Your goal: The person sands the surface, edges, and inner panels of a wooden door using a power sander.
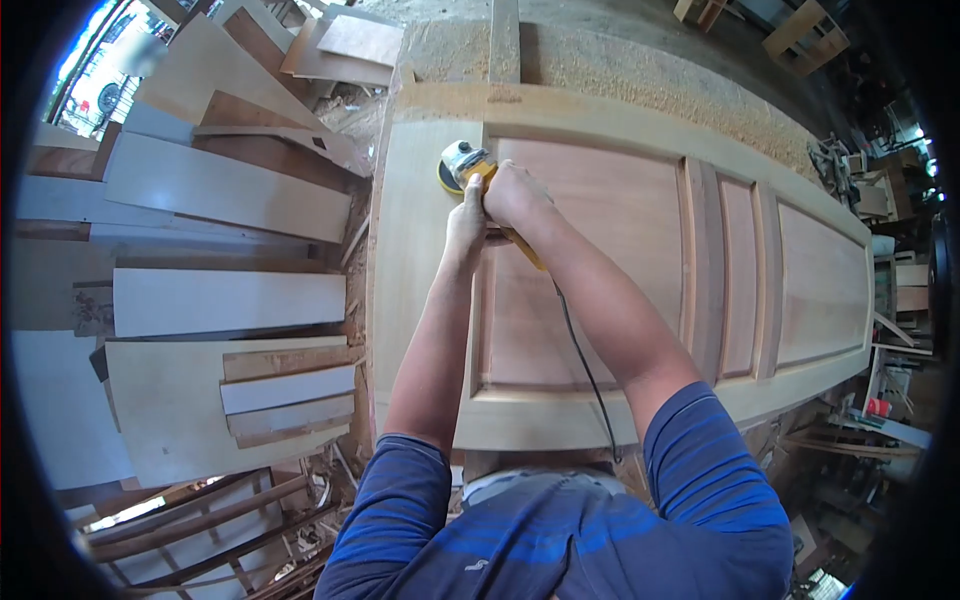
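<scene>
A yellow angle grinder (pixel 466 157) with a metallic head and a round disc lies against the pale left end of a wooden panelled door (pixel 415 270). My left hand (pixel 465 225) is closed around the grinder's near side, close to the head. My right hand (pixel 516 193) wraps its body from above and to the right. The yellow rear of the tool shows below my right wrist, and a dark power cord (pixel 574 335) runs from it across the door towards me. The disc's contact face is hidden.
Wooden boards (pixel 230 300) of many sizes lie stacked along the left. Behind the door is a sawdust-covered surface (pixel 640 75) with a wooden strip (pixel 505 40) across it. Wood scraps and a red object (pixel 879 407) are at the right. The door's near edge is close to my body.
</scene>
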`<move>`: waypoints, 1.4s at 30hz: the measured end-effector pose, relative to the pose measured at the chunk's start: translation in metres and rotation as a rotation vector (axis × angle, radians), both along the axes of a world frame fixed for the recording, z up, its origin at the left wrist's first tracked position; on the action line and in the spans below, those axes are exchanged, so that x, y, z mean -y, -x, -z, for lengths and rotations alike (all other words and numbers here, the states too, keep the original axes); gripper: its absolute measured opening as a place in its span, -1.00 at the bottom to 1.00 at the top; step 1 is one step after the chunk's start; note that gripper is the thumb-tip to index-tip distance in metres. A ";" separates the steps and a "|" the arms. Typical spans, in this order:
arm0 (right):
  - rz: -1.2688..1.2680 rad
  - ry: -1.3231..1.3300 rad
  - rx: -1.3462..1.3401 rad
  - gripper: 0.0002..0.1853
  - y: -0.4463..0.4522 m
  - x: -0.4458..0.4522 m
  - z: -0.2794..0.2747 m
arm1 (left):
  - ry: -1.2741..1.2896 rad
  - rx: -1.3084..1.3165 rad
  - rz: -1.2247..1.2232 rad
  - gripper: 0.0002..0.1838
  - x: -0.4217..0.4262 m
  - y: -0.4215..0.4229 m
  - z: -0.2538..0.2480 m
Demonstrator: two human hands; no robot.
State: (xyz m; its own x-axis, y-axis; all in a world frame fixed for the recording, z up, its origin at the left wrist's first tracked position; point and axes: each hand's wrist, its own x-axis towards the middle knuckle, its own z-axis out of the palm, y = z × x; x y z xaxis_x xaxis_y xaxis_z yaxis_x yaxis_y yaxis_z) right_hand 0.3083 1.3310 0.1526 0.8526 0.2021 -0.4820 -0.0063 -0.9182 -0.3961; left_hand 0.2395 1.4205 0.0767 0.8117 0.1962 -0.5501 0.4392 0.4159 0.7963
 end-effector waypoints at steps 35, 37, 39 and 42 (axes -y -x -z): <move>-0.002 -0.101 -0.029 -0.54 0.460 0.321 0.024 | 0.056 -0.061 0.035 -0.13 0.308 0.468 0.007; 0.102 -0.077 -0.026 -0.54 0.464 0.350 0.026 | 0.087 -0.078 0.109 -0.17 0.329 0.461 0.011; 0.217 -0.044 0.015 -0.53 0.465 0.374 0.030 | 0.074 -0.116 0.254 -0.20 0.345 0.446 0.017; 0.381 -0.042 0.075 -0.53 0.466 0.414 0.034 | 0.234 0.026 0.306 -0.23 0.387 0.421 0.038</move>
State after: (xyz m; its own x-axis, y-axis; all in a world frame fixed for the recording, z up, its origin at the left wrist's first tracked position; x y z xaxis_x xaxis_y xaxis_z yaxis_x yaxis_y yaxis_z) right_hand -0.1574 0.9171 0.1187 0.9029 -0.1177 -0.4133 -0.3133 -0.8387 -0.4455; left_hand -0.1812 1.0338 0.0387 0.8273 -0.1859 -0.5301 0.5525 0.4402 0.7078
